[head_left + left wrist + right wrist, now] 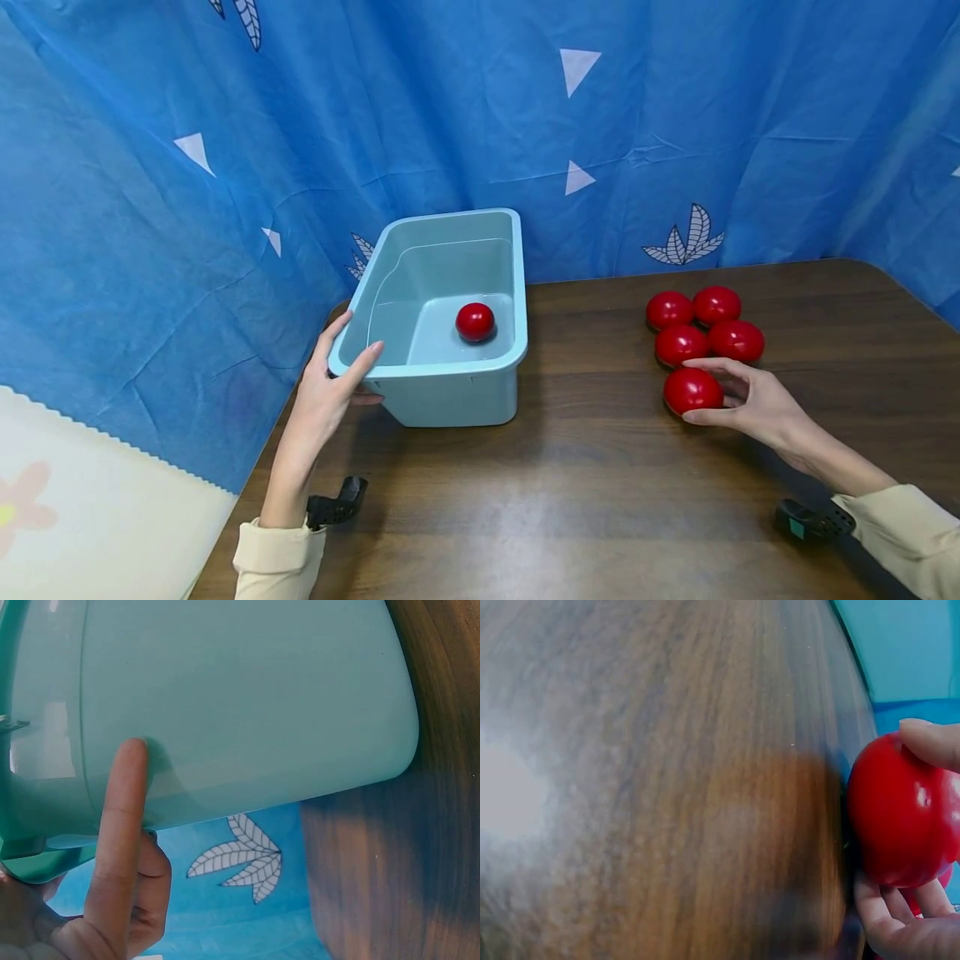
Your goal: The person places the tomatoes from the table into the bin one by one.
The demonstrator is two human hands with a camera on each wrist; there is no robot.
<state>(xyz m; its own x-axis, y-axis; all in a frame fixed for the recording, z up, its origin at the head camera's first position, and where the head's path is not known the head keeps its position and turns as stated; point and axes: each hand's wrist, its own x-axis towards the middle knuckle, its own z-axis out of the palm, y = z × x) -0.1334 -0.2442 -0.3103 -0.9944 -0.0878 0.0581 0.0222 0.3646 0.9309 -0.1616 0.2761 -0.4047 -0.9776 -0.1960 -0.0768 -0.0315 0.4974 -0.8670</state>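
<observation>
Your right hand [757, 404], right of the head frame, has its grip round one red ball [688, 392], thumb nearer the bottom edge, just below four more red balls [681, 344] bunched on the dark wood bench [600, 500]; can't tell if the held ball touches the bench. Your left hand [326, 400], left of centre, has its grip on the light blue tub [450, 367] at its lower-left corner, thumb over the rim, with a loose red ball [475, 322] inside, around mid-frame.
</observation>
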